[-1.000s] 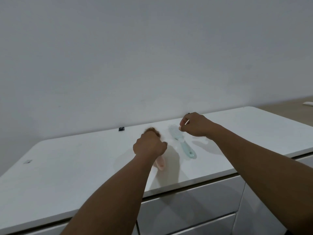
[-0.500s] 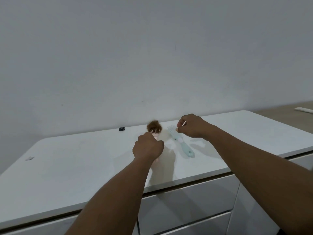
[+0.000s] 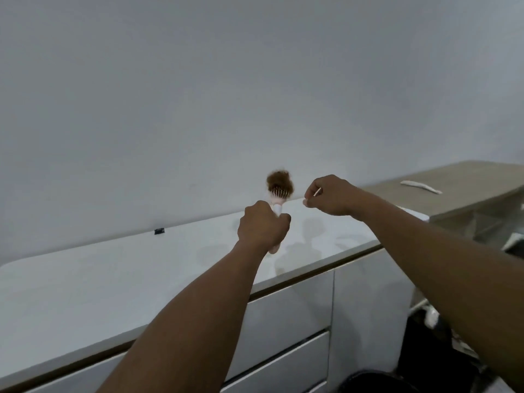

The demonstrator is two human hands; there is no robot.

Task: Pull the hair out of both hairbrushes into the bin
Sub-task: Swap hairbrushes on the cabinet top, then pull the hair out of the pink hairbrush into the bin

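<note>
My left hand (image 3: 262, 226) is shut around the handle of a pink hairbrush (image 3: 278, 197) and holds it upright above the white cabinet top (image 3: 99, 276). A clump of brown hair (image 3: 279, 180) sits on the brush head. My right hand (image 3: 331, 198) is just right of the brush head, fingers pinched on a thin pale stick (image 3: 317, 192). The mint-green hairbrush is hidden from this view. A dark bin rim (image 3: 371, 382) shows at the bottom right, below my right forearm.
A small black object (image 3: 159, 231) lies on the cabinet top near the wall. White drawers (image 3: 289, 321) front the cabinet. To the right stands a wooden surface (image 3: 453, 188) with a white item (image 3: 421, 186) on it. Dark clutter (image 3: 433, 336) sits on the floor at right.
My left hand has lifted the pink hairbrush off the cabinet top and raised it upright. My right hand rose with it. The view has swung right, and the green brush is out of sight.
</note>
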